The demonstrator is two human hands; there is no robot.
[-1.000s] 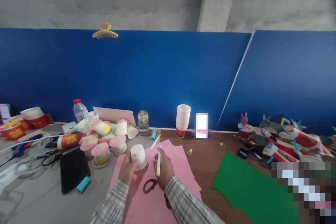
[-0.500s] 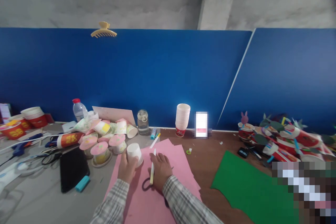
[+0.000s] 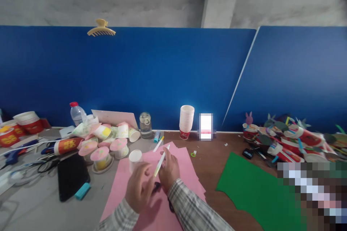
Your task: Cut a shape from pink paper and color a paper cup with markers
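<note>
A white paper cup [image 3: 135, 159] stands upright on the pink paper [image 3: 168, 213], just beyond my left hand [image 3: 139, 187]. That hand is off the cup, its fingers apart near the lower end of a white and yellow marker [image 3: 162, 161]. My right hand [image 3: 170, 169] holds the marker at a slant, tip up. Dark scissors [image 3: 156, 187] lie on the paper, partly hidden beneath my hands.
Pink-lidded cups [image 3: 100, 157], a black tablet [image 3: 72, 178] and a teal marker [image 3: 82, 191] are at the left. Stacked cups [image 3: 187, 119] stand behind. Green sheet [image 3: 244, 187] and red cup crafts [image 3: 292, 144] lie right.
My left hand has let go of the white cup, which now stands mouth up, and moved towards the marker. My right hand has lifted off the paper with the marker.
</note>
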